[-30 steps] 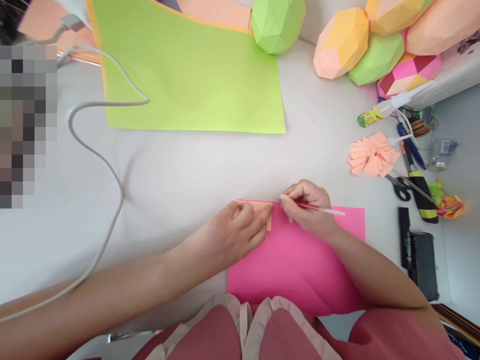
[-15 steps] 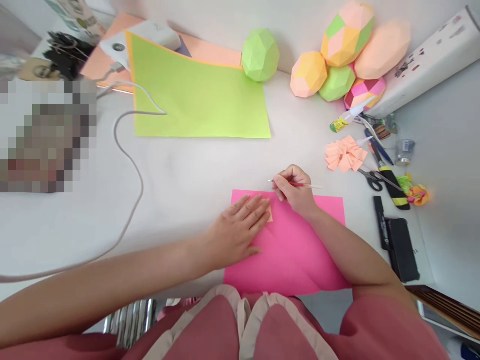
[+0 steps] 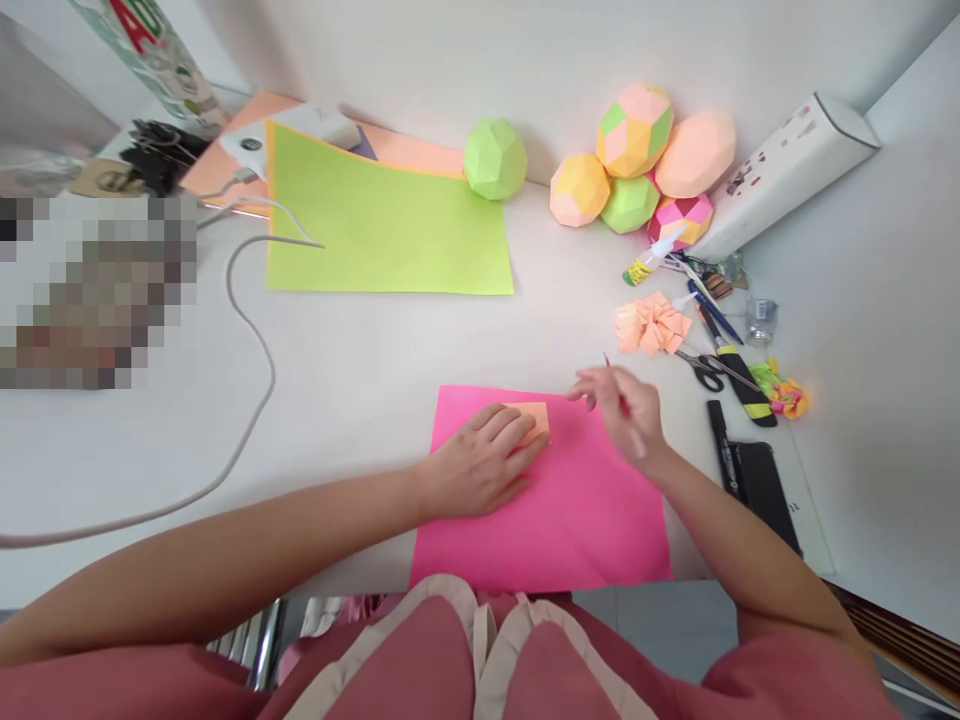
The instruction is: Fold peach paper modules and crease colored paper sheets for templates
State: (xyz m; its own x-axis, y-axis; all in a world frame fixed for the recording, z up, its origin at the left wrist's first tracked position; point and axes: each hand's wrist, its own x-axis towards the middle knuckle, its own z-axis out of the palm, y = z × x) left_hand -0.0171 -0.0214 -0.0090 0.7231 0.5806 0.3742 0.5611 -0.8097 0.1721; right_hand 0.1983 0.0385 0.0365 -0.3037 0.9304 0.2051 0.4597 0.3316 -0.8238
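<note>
Peach card (image 3: 537, 411), partly beneath left hand (image 3: 486, 462)

Under soft light, a white desk (image 3: 375, 350) meets a pale back wall (image 3: 465, 60), with a pale side wall (image 3: 885, 380) at its right end. Grey floor (image 3: 660, 625) shows below the near edge, shiny metal bars (image 3: 267, 645) farther left.

Across the table (image 3: 360, 350) from you, a green sheet (image 3: 390, 235) lies under a bend of white cable (image 3: 273, 378), with a faceted green paper ball (image 3: 495, 158) at its far right corner. Farther right, you face a cluster of paper balls (image 3: 634, 135) beside a white box (image 3: 780, 175). Glue (image 3: 641, 270), folded peach paper (image 3: 652, 325), scissors (image 3: 707, 375) and a black marker (image 3: 721, 445) line your right side.
</note>
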